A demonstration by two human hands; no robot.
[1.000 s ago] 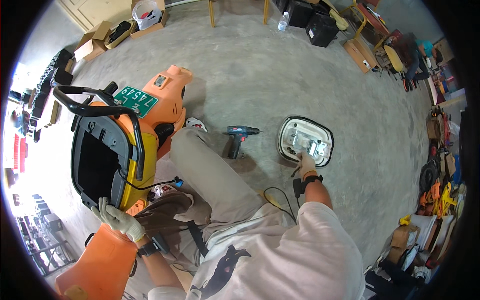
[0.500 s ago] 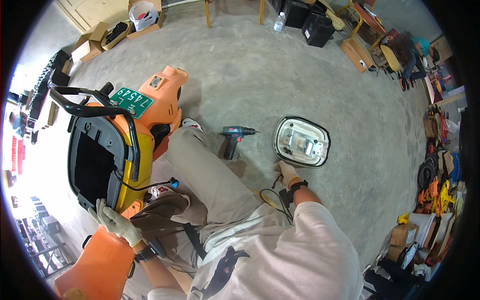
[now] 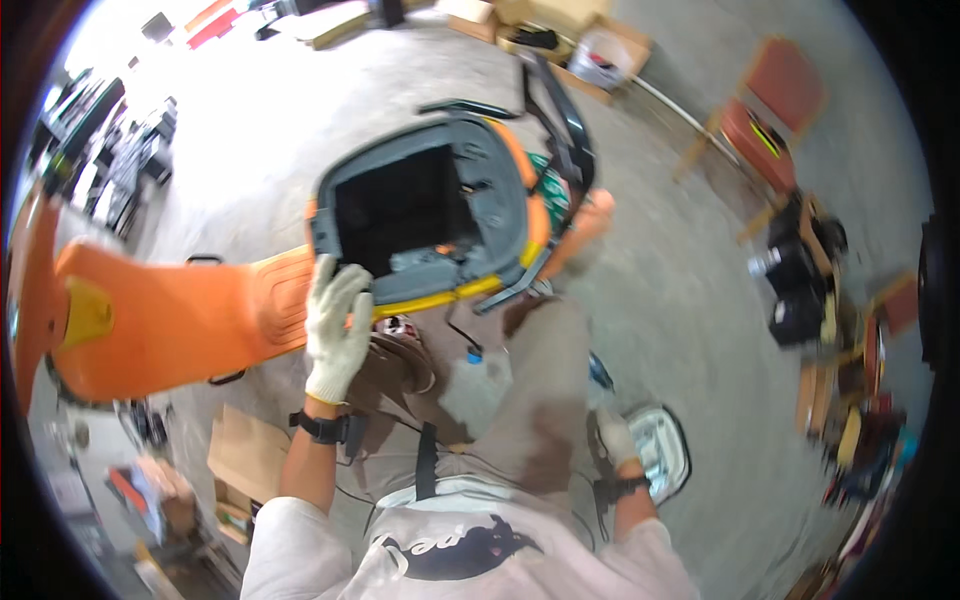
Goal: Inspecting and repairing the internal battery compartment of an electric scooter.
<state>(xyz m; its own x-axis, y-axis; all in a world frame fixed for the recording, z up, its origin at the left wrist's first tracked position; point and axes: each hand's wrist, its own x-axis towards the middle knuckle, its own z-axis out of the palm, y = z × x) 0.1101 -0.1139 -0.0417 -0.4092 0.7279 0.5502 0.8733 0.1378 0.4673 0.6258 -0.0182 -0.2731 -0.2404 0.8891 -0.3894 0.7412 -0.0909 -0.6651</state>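
Observation:
My left hand, in a cream glove, rests with fingers apart at the near-left corner of an open grey storage compartment on an orange and yellow scooter. A black handle arches beside the compartment, and a cable with a blue connector hangs below it. My right hand, gloved and blurred, is low beside a white, black-rimmed lid on the floor; its fingers are unclear. The blue drill is mostly hidden beside my leg.
A red chair, black containers and cardboard boxes line the right side. Boxes stand along the back. An open cardboard box lies at lower left, and stacked dark parts are at upper left.
The view has swung left, putting the scooter's compartment in the centre. My right hand has drawn back from inside the lid; my left hand stays at the compartment's corner.

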